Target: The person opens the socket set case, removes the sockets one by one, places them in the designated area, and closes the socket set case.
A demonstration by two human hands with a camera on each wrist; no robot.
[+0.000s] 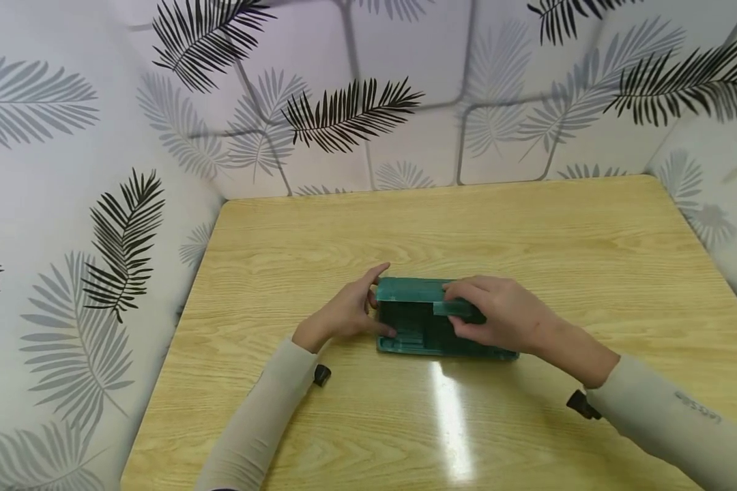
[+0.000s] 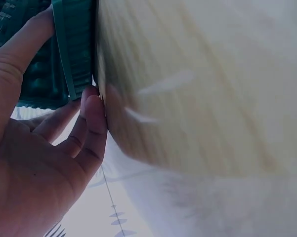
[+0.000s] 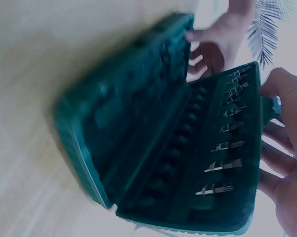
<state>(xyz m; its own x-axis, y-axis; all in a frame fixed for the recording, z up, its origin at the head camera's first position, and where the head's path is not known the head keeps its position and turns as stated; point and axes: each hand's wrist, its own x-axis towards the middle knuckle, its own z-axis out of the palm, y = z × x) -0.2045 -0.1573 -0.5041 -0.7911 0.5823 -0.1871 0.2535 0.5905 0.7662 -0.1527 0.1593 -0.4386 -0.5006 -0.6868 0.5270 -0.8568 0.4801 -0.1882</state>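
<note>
A dark green plastic tool case [image 1: 454,352] lies on the table in the head view, its lid [image 1: 408,289] raised partway along the far side. With my right hand [image 1: 505,314] I grip the lid's free edge near its handle, thumb and fingers on opposite faces. In the right wrist view, several small metal bits [image 3: 222,166] sit in a row inside the lid. The base shows moulded hollows. My left hand [image 1: 351,310] holds the base's left end, thumb over the rim and the other fingers around the outer side; the left wrist view shows the fingertips down at the tabletop.
The wood-grain table [image 1: 295,245] reaches out around the case on all sides. Behind it and at the left hangs white leaf-patterned cloth [image 1: 405,150]. A small black piece sits at each sleeve cuff [image 1: 301,354].
</note>
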